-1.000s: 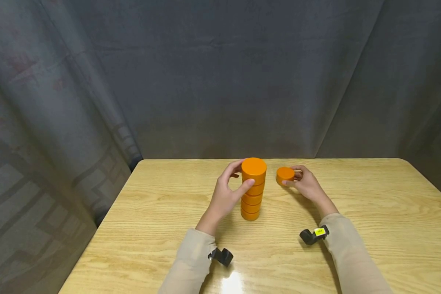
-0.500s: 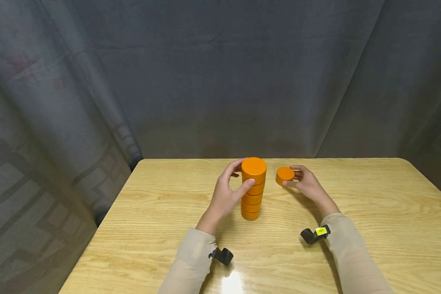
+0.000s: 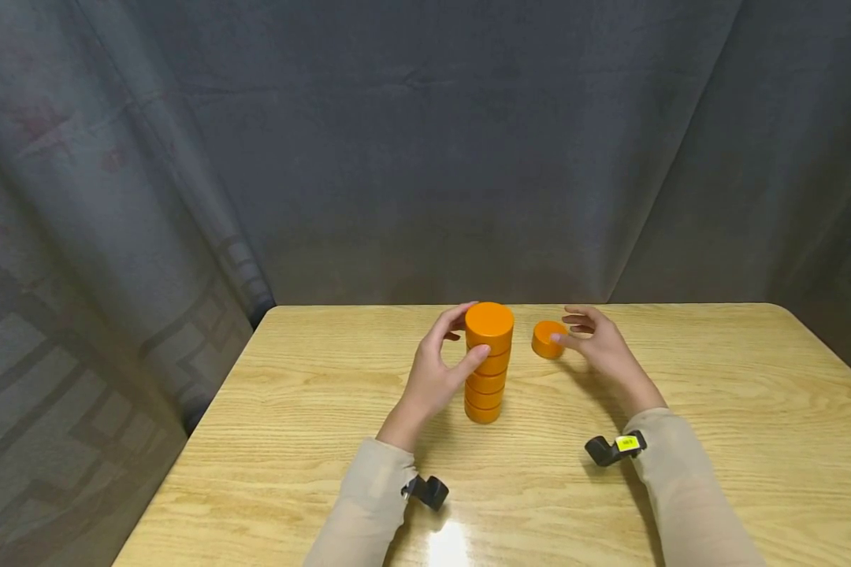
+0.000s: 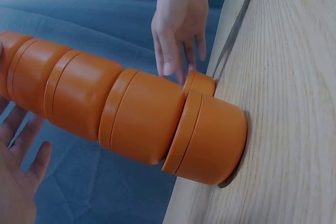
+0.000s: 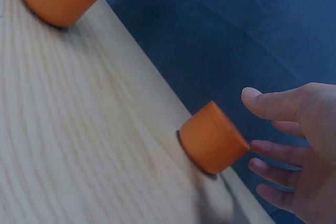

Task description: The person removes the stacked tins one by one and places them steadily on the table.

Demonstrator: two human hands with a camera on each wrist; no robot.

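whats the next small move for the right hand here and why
Probably close the right hand on the loose orange block: its fingers are spread beside it without gripping, while the left hand cups the stack as if steadying it.

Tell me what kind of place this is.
Probably a staged recording booth rather than a home: a bare wooden table shut in by dark grey curtains, with only a stack of orange discs and cameras strapped on both wrists.

A makeshift recording booth: a light wood-grain table (image 3: 716,441) stands against dark grey curtains (image 3: 425,157) that close it in behind and on both sides, with small black cameras (image 3: 613,449) strapped at the wrists.
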